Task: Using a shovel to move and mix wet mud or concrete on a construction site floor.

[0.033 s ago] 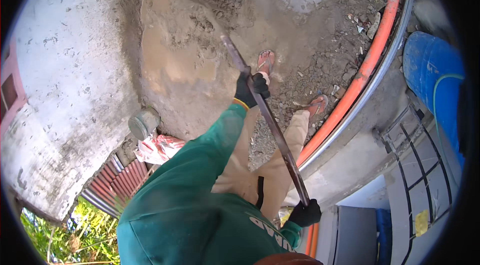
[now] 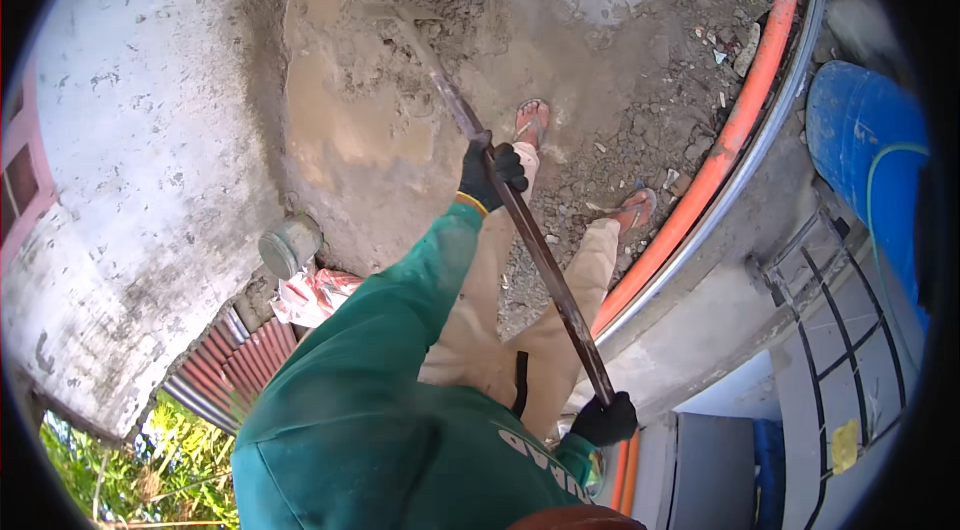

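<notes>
A long dark-handled hoe point(image 2: 548, 268) slants across the view, from beside my right hip up to the wet ground ahead. Its far end is coated in mud, and a crosswise head point(image 2: 392, 12) lies against the muddy soil, hard to tell apart from it. My left hand point(image 2: 491, 176), in a black glove, is closed around the upper shaft. Near the handle's butt end my right hand point(image 2: 605, 419), also black-gloved, grips it. Wet grey-brown mud point(image 2: 365, 125) spreads around the hoe's head.
My sandaled feet point(image 2: 532, 123) stand on rubble-strewn soil. An orange pipe point(image 2: 735, 143) curves along the right, with a blue drum point(image 2: 862, 130) and a black metal grille point(image 2: 845, 355) beyond. At left are a stained white wall point(image 2: 140, 170), a round container point(image 2: 288, 248) and a sack point(image 2: 312, 297).
Both hands have shifted slightly left with the hoe, and the right hand sits a little higher. The hoe's crosswise head shows more plainly in the mud. My feet have not moved.
</notes>
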The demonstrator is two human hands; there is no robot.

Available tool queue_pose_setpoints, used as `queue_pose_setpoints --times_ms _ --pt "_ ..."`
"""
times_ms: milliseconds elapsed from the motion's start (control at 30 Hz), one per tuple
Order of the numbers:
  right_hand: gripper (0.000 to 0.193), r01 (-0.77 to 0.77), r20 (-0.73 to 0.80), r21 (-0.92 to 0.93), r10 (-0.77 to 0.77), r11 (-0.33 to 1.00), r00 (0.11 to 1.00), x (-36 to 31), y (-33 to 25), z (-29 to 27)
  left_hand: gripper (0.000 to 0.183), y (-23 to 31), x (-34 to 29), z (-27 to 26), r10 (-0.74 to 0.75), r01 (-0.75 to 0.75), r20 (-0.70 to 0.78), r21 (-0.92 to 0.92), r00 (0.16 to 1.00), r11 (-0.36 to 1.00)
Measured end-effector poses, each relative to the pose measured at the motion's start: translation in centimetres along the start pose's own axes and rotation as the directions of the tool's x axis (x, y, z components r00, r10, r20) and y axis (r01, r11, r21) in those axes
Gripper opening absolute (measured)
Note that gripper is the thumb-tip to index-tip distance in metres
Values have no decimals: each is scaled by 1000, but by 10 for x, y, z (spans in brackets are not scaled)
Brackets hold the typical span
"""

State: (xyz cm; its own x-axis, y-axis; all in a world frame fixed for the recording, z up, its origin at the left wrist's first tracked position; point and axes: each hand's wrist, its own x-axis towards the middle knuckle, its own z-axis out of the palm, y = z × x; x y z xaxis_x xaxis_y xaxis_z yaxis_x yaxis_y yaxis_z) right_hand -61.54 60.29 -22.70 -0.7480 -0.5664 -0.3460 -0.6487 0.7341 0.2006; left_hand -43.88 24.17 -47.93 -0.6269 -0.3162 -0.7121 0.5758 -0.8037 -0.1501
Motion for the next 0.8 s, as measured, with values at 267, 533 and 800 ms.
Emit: queue_pose_setpoints --times_ms 267,533,800 --pt "14 -104 328 490 -73 865 942 -29 102 75 29 -61 -48 77 71 -112 190 218 979 969" --pt "18 -263 453 207 146 942 879 -22 170 35 31 -156 78 15 68 16 -268 299 961 954" --pt "46 -348 754 -265 418 899 506 -134 379 -73 27 -379 88 16 -491 577 -611 -69 621 814"
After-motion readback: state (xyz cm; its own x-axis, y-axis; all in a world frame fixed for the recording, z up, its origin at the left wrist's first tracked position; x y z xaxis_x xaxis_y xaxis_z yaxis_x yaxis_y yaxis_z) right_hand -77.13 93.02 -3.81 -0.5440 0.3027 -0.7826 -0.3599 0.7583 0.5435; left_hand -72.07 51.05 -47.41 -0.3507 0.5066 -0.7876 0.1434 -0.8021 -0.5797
